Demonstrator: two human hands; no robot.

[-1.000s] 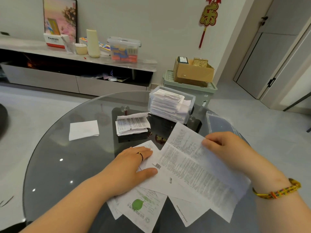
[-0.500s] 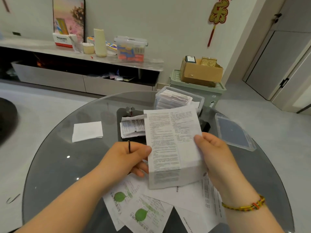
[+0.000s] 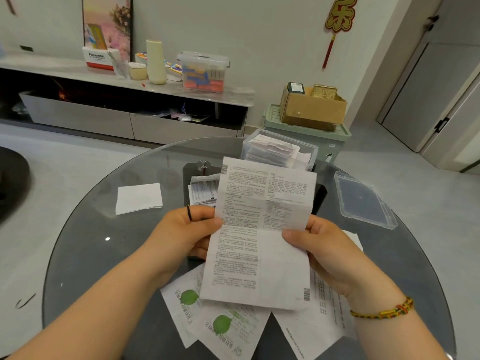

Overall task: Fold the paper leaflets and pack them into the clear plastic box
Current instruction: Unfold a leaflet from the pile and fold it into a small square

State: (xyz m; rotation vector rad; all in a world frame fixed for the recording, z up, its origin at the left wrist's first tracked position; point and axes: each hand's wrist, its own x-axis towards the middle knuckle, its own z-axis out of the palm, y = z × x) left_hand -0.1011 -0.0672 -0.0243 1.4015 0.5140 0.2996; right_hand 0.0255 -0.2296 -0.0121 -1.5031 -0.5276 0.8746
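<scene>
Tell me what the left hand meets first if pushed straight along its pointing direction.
The held leaflet: the left hand pinches its left edge, pointing up-right. Past the sheet, possibly the clear plastic box, but depth is unclear.

Bare forearms, no sleeves; left hand [image 3: 187,229] black ring; right hand [image 3: 330,253] wrist bracelet (multicoloured braid)

One printed white paper leaflet [image 3: 259,242], two white leaflets with green leaf marks [image 3: 181,305] [image 3: 233,333], one clear plastic box [image 3: 313,155], one flat clear plastic lid [image 3: 363,201], one blank folded white sheet [image 3: 139,197], one round glass table [image 3: 85,255].
</scene>
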